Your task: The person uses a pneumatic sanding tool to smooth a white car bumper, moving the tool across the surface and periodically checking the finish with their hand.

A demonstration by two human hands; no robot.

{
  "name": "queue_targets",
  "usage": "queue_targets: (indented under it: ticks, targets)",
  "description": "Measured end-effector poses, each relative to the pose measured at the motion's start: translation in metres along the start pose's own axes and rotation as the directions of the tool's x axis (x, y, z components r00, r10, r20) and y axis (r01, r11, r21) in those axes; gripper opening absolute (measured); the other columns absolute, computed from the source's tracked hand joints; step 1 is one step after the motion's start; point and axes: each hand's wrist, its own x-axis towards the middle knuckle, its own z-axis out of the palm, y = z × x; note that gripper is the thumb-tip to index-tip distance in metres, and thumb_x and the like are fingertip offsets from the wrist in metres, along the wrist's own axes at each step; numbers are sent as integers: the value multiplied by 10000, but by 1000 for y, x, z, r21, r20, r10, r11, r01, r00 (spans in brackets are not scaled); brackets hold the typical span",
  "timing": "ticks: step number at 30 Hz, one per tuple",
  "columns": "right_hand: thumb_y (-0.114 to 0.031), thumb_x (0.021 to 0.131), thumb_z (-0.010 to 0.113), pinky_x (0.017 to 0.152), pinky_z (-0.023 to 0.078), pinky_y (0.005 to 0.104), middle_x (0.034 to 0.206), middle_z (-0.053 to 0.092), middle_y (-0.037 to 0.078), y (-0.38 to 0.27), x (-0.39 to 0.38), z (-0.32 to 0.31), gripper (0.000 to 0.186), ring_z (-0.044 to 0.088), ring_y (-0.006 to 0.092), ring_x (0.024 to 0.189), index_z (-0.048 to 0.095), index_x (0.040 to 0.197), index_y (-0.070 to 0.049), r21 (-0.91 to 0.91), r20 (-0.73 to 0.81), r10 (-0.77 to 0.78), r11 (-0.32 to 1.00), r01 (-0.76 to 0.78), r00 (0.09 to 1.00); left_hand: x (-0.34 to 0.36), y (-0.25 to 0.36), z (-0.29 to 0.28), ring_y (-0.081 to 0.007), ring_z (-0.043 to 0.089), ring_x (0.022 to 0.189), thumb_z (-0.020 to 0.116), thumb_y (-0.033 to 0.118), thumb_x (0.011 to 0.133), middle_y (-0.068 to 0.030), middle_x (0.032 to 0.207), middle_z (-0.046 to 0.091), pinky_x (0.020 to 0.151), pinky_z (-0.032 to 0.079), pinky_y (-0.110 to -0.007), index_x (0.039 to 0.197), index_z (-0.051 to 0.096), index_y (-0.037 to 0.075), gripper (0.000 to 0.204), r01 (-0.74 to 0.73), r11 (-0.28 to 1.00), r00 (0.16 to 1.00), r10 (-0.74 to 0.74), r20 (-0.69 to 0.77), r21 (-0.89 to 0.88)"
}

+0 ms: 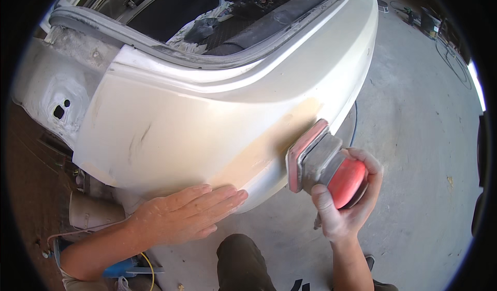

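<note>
A curved cream-white car rear panel (171,122) fills the middle of the view. A tan, filler-like patch (261,148) runs diagonally across it, and dark scuffs show on its left part. My left hand (191,213) lies flat along the lower edge, its fingers stretched together toward the patch. In my right hand (347,208) is a power sander (321,159) with a red cap, my fingers and thumb wrapped round its top. Its pad faces the panel's right side, tilted beside the patch; whether the pad touches the surface I cannot tell.
Above the panel is the open luggage bay, edged by a grey seal (171,50), with crumpled sheeting (199,29) inside. A blue hose (355,120) runs behind the sander. Bare metal bodywork (57,91) stands left. Cables (450,58) lie on the grey floor (414,151) at far right.
</note>
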Motion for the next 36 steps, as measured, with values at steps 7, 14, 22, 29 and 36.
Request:
queue_targets:
  ticks: [7,14,22,29,36]
  targets:
    - [-184,716,888,857,540,389,1146,604,193,-7,-43,33,712,642,284,977,486,1287,-45,-111,106,-224,966,235,969,-70,1,90,-209,471,1403,539,480,974,38,1498,522,1242,250,-531,1228,680,243,375,15,999,885,1,-466,31]
    - [-172,676,928,775,542,379,1082,622,161,-5,-32,27,709,638,277,904,508,1234,-54,-165,61,-231,957,238,971,-73,7,140,-295,427,1420,366,486,1006,-13,1462,512,1216,255,-602,1308,562,218,449,222,968,669,-62,-741,119]
    - [-196,704,928,809,541,377,1087,607,149,-7,-15,17,741,635,242,937,467,1258,-26,-62,-54,208,976,-211,977,-52,10,141,-312,668,1035,512,409,959,-41,998,746,1077,370,-589,879,740,205,317,92,994,541,5,-841,65]
    - [-218,702,935,788,568,360,1033,645,154,-34,6,24,719,668,266,879,497,1241,-31,-261,-14,-113,959,106,993,-55,10,135,-294,659,1079,586,418,968,-6,1084,738,1109,352,-584,925,737,216,257,51,998,544,-6,-839,27]
    - [-393,729,882,778,561,318,1053,617,106,4,38,1,750,653,193,901,515,1273,-30,-152,-68,35,987,-45,997,-89,20,127,-399,482,1374,439,413,1005,-110,1431,510,1198,248,-696,1348,485,163,426,123,988,830,-51,-556,93]
